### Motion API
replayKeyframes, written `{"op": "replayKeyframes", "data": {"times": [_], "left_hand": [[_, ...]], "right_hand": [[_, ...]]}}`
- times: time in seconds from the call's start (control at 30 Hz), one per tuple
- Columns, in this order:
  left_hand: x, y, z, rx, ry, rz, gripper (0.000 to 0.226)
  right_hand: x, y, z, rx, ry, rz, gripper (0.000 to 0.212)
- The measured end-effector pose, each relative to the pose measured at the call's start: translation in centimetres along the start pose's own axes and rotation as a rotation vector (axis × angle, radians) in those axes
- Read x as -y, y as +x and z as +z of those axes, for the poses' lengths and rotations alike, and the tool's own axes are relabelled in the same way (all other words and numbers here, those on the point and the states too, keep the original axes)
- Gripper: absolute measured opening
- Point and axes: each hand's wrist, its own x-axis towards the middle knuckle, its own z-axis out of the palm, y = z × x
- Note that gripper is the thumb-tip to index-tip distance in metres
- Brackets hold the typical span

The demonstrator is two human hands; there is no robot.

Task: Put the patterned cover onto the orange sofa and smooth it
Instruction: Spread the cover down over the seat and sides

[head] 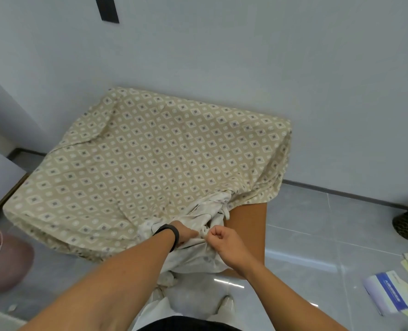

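Bunching at the near corner, the cover [148, 149] is gripped by both hands so it can be drawn over the sofa [248, 225], bare at five o'clock. The left hand [186, 234] is buried in the gathered cloth; the right hand [222, 237] is clenched on a fold. The rest is spread toward twelve o'clock.

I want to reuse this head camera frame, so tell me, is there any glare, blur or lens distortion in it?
Head view: glare streaks on the glossy floor tiles near the sofa; wide-angle bending curves the wall and baseboard lines; edges are soft, with the booklet and pink bin blurred; the patterned cover and both hands are evenly lit and fairly sharp.
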Motion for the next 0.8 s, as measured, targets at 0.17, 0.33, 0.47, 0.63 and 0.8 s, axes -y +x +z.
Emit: {"op": "replayKeyframes", "data": {"times": [0.17, 0.33, 0.47, 0.63, 0.8], "left_hand": [[-0.2, 0.9, 0.2, 0.098, 0.065, -0.006, 0.012], [-1.2, 0.3, -0.2, 0.017, -0.091, 0.116, 0.026], [-1.0, -1.7, -0.7, 0.082, -0.391, 0.260, 0.020], [1.1, -4.1, -0.9, 0.422, -0.378, 0.365, 0.025], [1.8, -6.1, -0.6, 0.605, -0.277, 0.382, 0.013]], "right_hand": [[-0.1, 0.2, 0.0, -0.025, 0.018, 0.014, 0.022], [-1.7, 0.8, -1.1, -0.081, -0.066, 0.111, 0.026], [-3.8, 1.9, -1.9, -0.007, -0.367, 0.294, 0.030], [-3.0, 5.6, -1.6, -0.141, 0.016, 0.537, 0.051], [-2.4, 8.9, 0.4, -0.248, 0.029, 0.510, 0.043]]}}
